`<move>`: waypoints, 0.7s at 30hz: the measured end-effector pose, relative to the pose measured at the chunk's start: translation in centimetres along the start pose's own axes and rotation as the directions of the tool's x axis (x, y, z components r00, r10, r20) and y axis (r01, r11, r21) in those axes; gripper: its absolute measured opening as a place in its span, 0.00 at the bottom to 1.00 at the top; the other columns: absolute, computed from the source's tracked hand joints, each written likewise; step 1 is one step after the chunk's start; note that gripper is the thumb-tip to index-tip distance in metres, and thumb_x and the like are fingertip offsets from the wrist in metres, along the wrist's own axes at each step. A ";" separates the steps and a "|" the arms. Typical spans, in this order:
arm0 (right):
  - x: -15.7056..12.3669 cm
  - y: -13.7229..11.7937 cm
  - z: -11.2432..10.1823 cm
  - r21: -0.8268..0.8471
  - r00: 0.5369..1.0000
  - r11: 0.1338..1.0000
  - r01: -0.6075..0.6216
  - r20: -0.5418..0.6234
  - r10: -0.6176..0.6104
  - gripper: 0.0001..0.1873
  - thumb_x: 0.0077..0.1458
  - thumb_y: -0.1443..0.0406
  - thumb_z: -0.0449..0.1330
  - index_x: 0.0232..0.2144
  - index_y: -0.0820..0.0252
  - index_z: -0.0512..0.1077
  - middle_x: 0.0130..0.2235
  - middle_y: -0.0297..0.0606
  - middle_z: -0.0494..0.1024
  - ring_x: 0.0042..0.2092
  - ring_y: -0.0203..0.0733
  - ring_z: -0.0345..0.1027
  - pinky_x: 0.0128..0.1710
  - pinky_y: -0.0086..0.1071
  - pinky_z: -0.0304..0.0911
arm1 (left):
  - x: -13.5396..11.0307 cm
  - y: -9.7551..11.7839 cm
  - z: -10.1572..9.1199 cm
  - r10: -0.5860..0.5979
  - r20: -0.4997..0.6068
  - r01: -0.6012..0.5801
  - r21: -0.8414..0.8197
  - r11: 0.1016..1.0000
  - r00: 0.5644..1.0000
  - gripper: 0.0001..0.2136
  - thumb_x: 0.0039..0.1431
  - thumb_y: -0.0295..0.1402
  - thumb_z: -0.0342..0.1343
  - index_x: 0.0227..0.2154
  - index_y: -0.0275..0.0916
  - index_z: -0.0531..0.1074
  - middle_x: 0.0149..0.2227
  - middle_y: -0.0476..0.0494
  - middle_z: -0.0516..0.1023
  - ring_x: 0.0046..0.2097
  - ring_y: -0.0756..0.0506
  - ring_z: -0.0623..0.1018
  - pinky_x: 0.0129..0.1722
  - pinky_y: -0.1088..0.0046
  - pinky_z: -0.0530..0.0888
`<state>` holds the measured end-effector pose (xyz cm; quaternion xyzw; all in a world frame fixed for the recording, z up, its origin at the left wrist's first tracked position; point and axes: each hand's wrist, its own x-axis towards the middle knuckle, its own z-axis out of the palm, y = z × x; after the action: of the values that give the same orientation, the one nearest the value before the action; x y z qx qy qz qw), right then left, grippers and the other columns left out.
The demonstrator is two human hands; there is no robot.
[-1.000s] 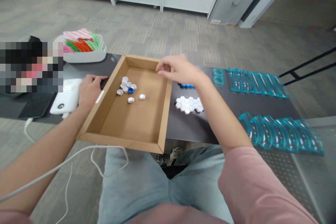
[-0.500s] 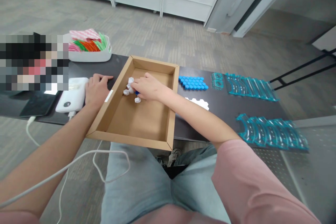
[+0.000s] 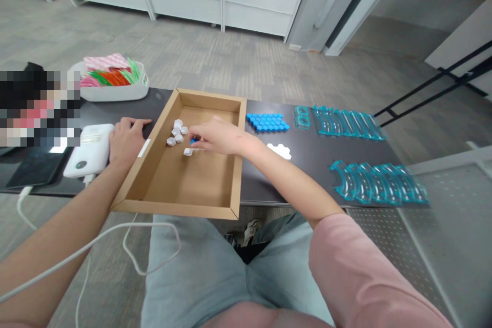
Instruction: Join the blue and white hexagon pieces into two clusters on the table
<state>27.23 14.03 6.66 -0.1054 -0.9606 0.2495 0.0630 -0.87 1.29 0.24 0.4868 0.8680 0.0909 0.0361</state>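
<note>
A shallow cardboard tray (image 3: pixel 200 205) sits on the dark table (image 3: pixel 319 159) in front of me. Several small white hexagon pieces (image 3: pixel 177 130) lie at its far left. My right hand (image 3: pixel 217 136) is inside the tray, fingers pinched on a small blue hexagon piece (image 3: pixel 193 140), with one white piece (image 3: pixel 187 151) just below it. My left hand (image 3: pixel 125 138) rests flat, fingers out, against the tray's left wall, next to a white power bank (image 3: pixel 86 149). To the right of the tray lie a patch of joined blue hexagons (image 3: pixel 268 121) and a patch of white hexagons (image 3: pixel 280 150), partly hidden by my forearm.
Two rows of clear turquoise curved pieces (image 3: pixel 348 122) (image 3: pixel 378 182) lie on the table's right side. A white basket (image 3: pixel 113 82) of red, green and pink items stands at the back left. A phone (image 3: pixel 28 169) and a white cable (image 3: pixel 96 238) are at the left.
My right hand went from the tray's far rim down into the tray among the loose pieces and now pinches the blue one. The left hand has stayed put.
</note>
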 end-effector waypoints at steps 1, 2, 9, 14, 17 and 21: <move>-0.1 -0.3 0.4 -0.012 1.000 1.000 0.003 0.010 -0.003 0.02 0.79 0.67 0.69 0.50 0.54 0.83 0.50 0.38 0.91 0.51 0.46 0.82 0.54 0.38 0.59 | 0.0 0.1 -0.1 -0.005 0.003 0.005 0.000 1.000 1.000 0.30 0.78 0.41 0.54 0.77 0.37 0.76 0.73 0.20 0.72 0.72 0.22 0.72 0.73 0.42 0.70; -0.2 -0.5 0.7 -0.021 1.000 1.000 0.007 0.011 -0.007 0.01 0.79 0.66 0.70 0.49 0.54 0.83 0.49 0.38 0.91 0.50 0.47 0.82 0.53 0.38 0.59 | -0.1 0.2 -0.2 -0.007 0.006 0.007 0.000 1.000 1.000 0.31 0.78 0.42 0.54 0.77 0.37 0.76 0.73 0.20 0.72 0.72 0.22 0.72 0.73 0.42 0.70; -6.6 3.2 -3.7 0.024 0.962 1.000 -0.011 -0.273 0.017 0.11 0.82 0.58 0.63 0.57 0.55 0.82 0.51 0.41 0.89 0.47 0.47 0.77 0.52 0.40 0.67 | 0.0 -0.3 -0.2 0.020 -0.007 -0.020 0.027 0.999 1.000 0.32 0.75 0.44 0.54 0.76 0.36 0.76 0.71 0.19 0.74 0.71 0.23 0.73 0.71 0.46 0.72; -14.8 10.8 -7.2 0.038 0.685 0.906 -0.423 -0.641 0.346 0.18 0.81 0.55 0.57 0.58 0.52 0.84 0.54 0.45 0.88 0.51 0.53 0.77 0.55 0.45 0.70 | 0.3 -0.5 -0.1 0.016 0.010 -0.016 0.057 0.998 1.000 0.34 0.74 0.44 0.52 0.77 0.34 0.76 0.70 0.18 0.74 0.71 0.23 0.74 0.71 0.45 0.73; -17.8 14.2 -7.2 0.075 0.550 0.782 -0.619 -0.670 0.499 0.15 0.78 0.57 0.60 0.55 0.53 0.84 0.53 0.46 0.90 0.51 0.55 0.79 0.56 0.47 0.70 | 0.4 -0.7 -0.1 0.005 0.017 -0.006 0.064 0.998 1.000 0.35 0.74 0.43 0.49 0.77 0.33 0.76 0.69 0.19 0.75 0.70 0.23 0.75 0.72 0.44 0.73; -18.8 16.0 -6.4 0.018 0.512 0.645 -0.764 -0.592 0.622 0.09 0.75 0.59 0.65 0.50 0.52 0.83 0.53 0.47 0.91 0.53 0.58 0.81 0.60 0.50 0.65 | 0.6 -1.1 0.3 -0.012 -0.013 0.013 0.073 0.997 1.000 0.35 0.73 0.42 0.46 0.77 0.36 0.76 0.68 0.23 0.76 0.70 0.25 0.74 0.74 0.46 0.72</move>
<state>49.32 26.24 3.02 -0.5568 -0.7969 0.0912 0.2157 -2.09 1.31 -0.26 0.4819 0.8740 0.0618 0.0137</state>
